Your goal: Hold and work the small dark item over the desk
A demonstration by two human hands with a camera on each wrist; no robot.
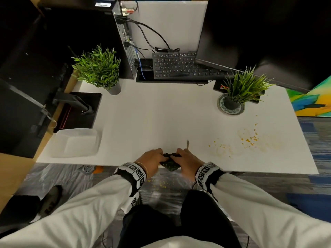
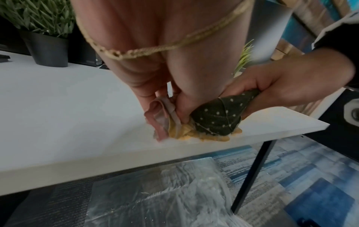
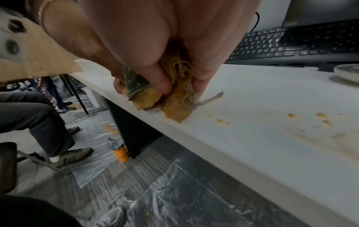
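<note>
A bunched dark green cloth with white dots (image 1: 169,163), its folds smeared orange-yellow, lies at the near edge of the white table (image 1: 161,113). My left hand (image 1: 152,161) and right hand (image 1: 188,161) both grip it from either side. In the left wrist view the left hand (image 2: 174,107) pinches the pinkish, stained folds while the right hand (image 2: 281,90) clutches the green cloth (image 2: 215,118). The right wrist view has the right hand (image 3: 174,79) squeezing the stained cloth (image 3: 174,99) onto the table edge. A thin strip of the cloth (image 1: 187,144) sticks out behind the hands.
Orange crumbs and smears (image 1: 249,138) mark the table to the right. A clear plastic tub (image 1: 77,142) sits near left. Two potted plants (image 1: 98,68) (image 1: 241,88), a keyboard (image 1: 179,67), a monitor (image 1: 250,33) and a computer case stand behind. Plastic sheeting (image 1: 161,190) covers the floor.
</note>
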